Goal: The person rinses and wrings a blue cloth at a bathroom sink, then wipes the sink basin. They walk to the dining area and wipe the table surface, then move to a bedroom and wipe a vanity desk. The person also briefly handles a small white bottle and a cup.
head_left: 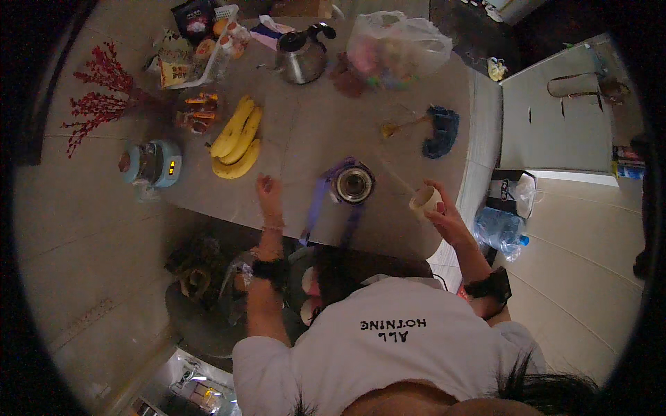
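My right hand (442, 213) grips a pale cup (426, 202), tilted so that its mouth faces up and left, above the right part of the table. My left hand (268, 192) is raised over the table's near edge, just below a bunch of bananas (237, 140); its fingers look curled, blurred, with no object visible in them. Between the hands stands a round metal-rimmed vessel (355, 184), seen from above, with a purple strap (314, 208) beside it that runs to the near edge. Further back on the table is a steel kettle (303, 60) with a black lid and handle.
A filled clear plastic bag (398, 49) lies at the back right, near a dark blue cloth item (441, 132). On the left are a light blue appliance (165, 164) with a lit display, red-berried branches (104, 99) and a white basket (210, 67) of packets. A chair (203, 322) stands below.
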A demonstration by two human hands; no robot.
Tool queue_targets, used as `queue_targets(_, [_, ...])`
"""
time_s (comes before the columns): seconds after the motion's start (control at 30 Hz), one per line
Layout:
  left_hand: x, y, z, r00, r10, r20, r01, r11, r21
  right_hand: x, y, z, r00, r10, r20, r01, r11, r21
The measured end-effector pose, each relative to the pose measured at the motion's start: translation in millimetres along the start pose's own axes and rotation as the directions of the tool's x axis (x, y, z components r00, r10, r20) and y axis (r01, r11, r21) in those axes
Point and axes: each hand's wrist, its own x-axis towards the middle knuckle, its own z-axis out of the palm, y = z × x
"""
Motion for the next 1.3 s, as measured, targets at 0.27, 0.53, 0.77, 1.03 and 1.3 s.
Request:
queue_targets(0.27, [-106, 47, 102, 0.731, 0.507, 0.457, -0.672, 0.653, 0.35, 14, -83, 20, 0.848, -0.409, 0.336, 0.502, 0.42, -0.756])
queue_targets(0.53, [-105, 35, 134, 0.761, 0.602, 0.242, -0.648, 0.68, 0.344, 51, -89, 91, 0.629, -0.292, 0.72, 0.658, -0.293, -0.694])
queue_targets(0.77, [-95, 18, 136, 0.718, 0.671, 0.185, -0.696, 0.689, 0.202, 102, -30, 124, 0.583, -0.268, 0.767, 0.73, -0.24, -0.64])
queue_targets(1.03, [-102, 11, 137, 0.756, 0.642, 0.126, -0.648, 0.708, 0.283, 84, -34, 142, 0.954, -0.109, 0.278, 0.256, -0.182, -0.949])
queue_targets(1.3, [-106, 23, 138, 0.773, 0.617, 0.148, -0.629, 0.715, 0.303, 83, -51, 132, 0.787, -0.042, 0.615, 0.59, -0.24, -0.771])
